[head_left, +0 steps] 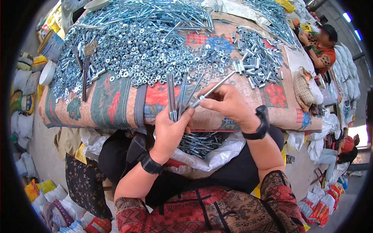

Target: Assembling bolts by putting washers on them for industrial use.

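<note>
My left hand (169, 134) is closed around several long thin metal rods (171, 95), which fan upward out of the fingers. Its thumb and forefinger also pinch a short metal piece (195, 103). Close beside it, my right hand (227, 101) grips another metal rod (220, 83) that slants up to the right, with its lower end at the short piece. Whether the two are joined I cannot tell. Both hands are over the near edge of the cloth-covered table (110, 101). Below them, an open white sack (225, 158) on my lap holds dark metal rods (199, 144).
A wide heap of nuts and washers (136, 54) spreads across the table, with loose rods (163, 13) behind it. Short metal sleeves (256, 58) lie to the right. A brush-like tool (86, 73) rests at left. Another person (323, 48) sits at far right. Sacks (320, 204) stand on the floor.
</note>
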Demonstrator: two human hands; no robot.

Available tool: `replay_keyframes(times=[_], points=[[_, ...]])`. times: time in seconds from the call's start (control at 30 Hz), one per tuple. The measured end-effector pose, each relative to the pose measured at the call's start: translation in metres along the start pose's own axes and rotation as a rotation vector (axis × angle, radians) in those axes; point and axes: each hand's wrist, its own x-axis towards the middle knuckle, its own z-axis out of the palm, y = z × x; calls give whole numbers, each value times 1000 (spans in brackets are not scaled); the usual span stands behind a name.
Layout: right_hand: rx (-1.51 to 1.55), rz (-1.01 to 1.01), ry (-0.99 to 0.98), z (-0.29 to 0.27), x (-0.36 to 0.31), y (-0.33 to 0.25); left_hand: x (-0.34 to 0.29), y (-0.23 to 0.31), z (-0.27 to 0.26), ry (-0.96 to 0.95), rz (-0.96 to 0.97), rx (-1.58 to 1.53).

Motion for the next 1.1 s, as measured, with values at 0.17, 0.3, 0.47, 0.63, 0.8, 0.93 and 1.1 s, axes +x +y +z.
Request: replay_keyframes(times=[0.17,0.3,0.47,0.63,0.8,0.93,1.1], points=[[95,-28,102,11,5,6,-1,-4,1,60,109,88],[-119,31,62,-3,-3,-5,5,2,-11,31,-22,-59],[-973,-218,539,-45,17,16,13,3,-22,72,-123,-221],[-1523,-124,695,-89,47,50,15,-2,-16,-80,-247,-287],[-1545,-270,776,-82,39,35,17,-2,-20,-162,-302,-361],[-132,-112,284,-62,21,6,15,-2,-19,-173,-346,-331],[-350,-314,57,-49,8,-9,14,-4,-14,-260,-361,-274]])
